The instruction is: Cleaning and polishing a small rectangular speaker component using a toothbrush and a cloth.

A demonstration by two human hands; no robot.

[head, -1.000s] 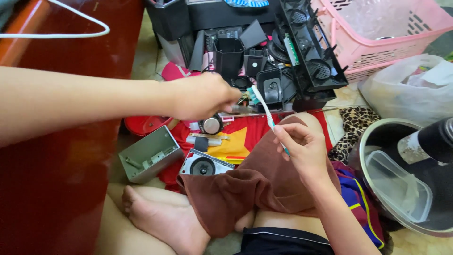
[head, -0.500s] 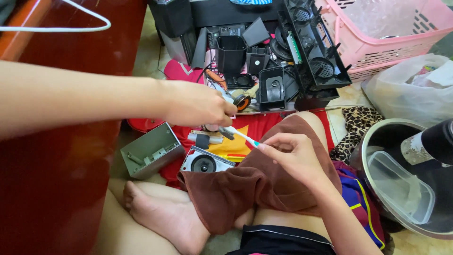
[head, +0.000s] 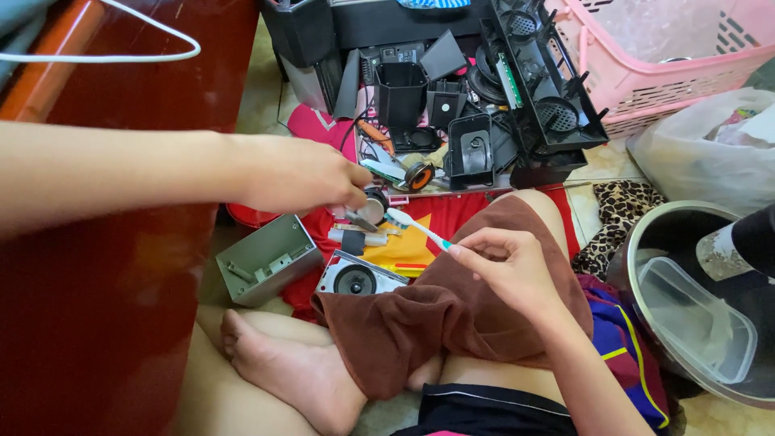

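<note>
Above the red cloth (head: pixel 452 218) on the floor, a small round metal part (head: pixel 373 206) is pinched between the fingertips of the left hand (head: pixel 303 173) — the fingers are closed tightly around its near edge. A toothbrush (head: pixel 420 229) with a white and teal handle is gripped by the right hand (head: pixel 508 262), thumb and curled fingers closed on the handle end, and the bristle head is pointed left, just beside the round part; whether the bristles touch it cannot be told. Under the right hand a brown towel (head: pixel 420 323) is spread over the bent knee. Just near the toothbrush, a small speaker (head: pixel 355 278) in a grey frame is lying on the cloth, and to its left a grey metal box (head: pixel 266 258) is placed, open side up. Farther away, black plastic housing pieces (head: pixel 476 113) are piled — beside them, at the far right, a pink basket (head: pixel 670 56) is seen. At the right edge a round metal pot (head: pixel 646 242) with a clear plastic container (head: pixel 698 319) inside is standing.
</note>
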